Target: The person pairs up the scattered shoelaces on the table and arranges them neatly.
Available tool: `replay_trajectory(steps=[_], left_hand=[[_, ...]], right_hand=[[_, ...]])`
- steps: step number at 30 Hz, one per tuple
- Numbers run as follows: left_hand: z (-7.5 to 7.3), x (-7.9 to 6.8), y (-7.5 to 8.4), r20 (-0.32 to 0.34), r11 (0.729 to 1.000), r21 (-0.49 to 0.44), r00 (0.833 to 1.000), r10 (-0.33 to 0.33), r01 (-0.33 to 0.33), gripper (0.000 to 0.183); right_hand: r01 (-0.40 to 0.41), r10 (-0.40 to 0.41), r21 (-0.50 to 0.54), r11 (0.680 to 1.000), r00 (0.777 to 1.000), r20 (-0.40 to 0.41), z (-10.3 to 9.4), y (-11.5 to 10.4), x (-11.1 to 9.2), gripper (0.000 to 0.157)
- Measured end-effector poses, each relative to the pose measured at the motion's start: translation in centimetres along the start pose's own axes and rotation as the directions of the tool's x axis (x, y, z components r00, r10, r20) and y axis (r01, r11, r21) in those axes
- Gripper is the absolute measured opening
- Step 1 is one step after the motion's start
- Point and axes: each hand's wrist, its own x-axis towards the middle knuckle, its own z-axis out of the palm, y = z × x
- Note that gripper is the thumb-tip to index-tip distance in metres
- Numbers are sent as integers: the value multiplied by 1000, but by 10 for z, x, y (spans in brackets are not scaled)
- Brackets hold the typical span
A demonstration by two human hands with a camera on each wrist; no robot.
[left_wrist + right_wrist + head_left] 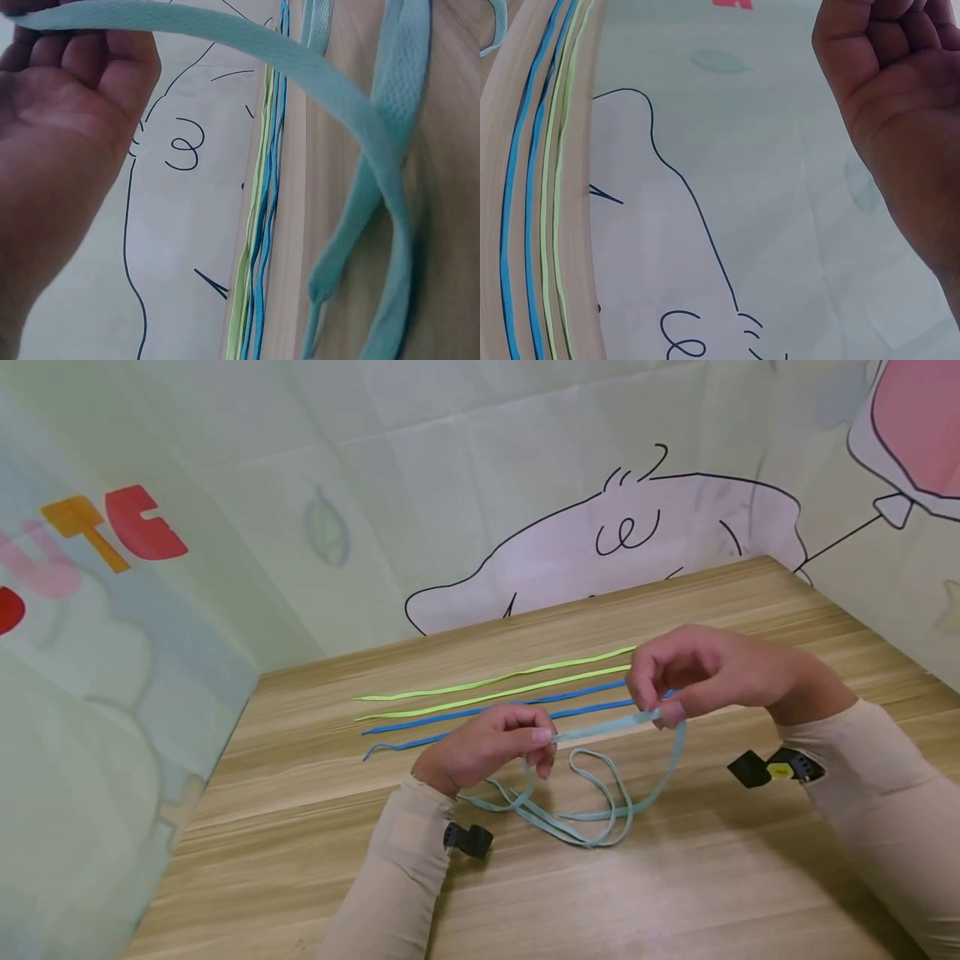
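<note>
A flat pale teal shoelace (607,727) is stretched between my two hands above the wooden table. My left hand (491,743) pinches it between thumb and fingers; my right hand (712,672), a little higher, pinches it farther along. From both hands the lace hangs down, and its slack lies in loose loops on the table below. In the left wrist view the lace (330,82) arcs away from the fingers, and a narrow tip shows below. The right wrist view shows the right palm (915,112), its fingertips cut off by the frame edge.
Behind the hands two lime green laces (450,702) and two blue laces (420,722) lie side by side across the wooden table (300,827). A printed cloth (390,460) with cartoon drawings hangs behind the table and along its sides.
</note>
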Motion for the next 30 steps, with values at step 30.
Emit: replay_trajectory(steps=[30], left_hand=[[-15, -9, 0, -249, 981, -158, 966, 68, -110, 32]], right_hand=[[152, -124, 150, 977, 976, -180, -14, 8, -6, 36]])
